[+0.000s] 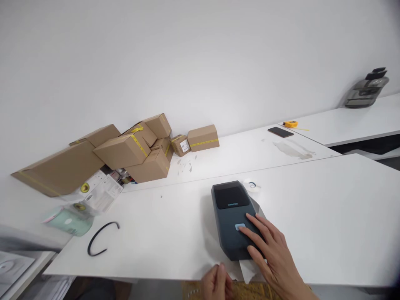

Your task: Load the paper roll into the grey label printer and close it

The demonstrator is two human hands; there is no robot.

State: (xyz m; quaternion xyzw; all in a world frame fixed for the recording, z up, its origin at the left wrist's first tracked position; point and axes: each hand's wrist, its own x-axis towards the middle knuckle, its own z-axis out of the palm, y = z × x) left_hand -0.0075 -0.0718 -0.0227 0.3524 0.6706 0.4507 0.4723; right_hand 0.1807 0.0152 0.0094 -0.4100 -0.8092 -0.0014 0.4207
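Observation:
A dark blue-grey label printer (233, 221) with a glossy black window lies on the white table near its front edge. My right hand (273, 250) rests over its right side, fingers spread. One fingertip touches the light blue button on the top. From the near end of the printer a white paper strip (247, 271) hangs out. My left hand (217, 283) is closed at the table's front edge, just left of the strip. Its curled fingers hide whatever may be in them. A white label roll or disc (251, 185) shows behind the printer's right side.
Taped cardboard boxes (125, 148) are piled at the back left. A black curved band (98, 237) and a mint green pouch (73, 221) lie at the left. Far right are a phone (280, 132), a yellow tape measure (290, 124) and a large bottle (367, 89).

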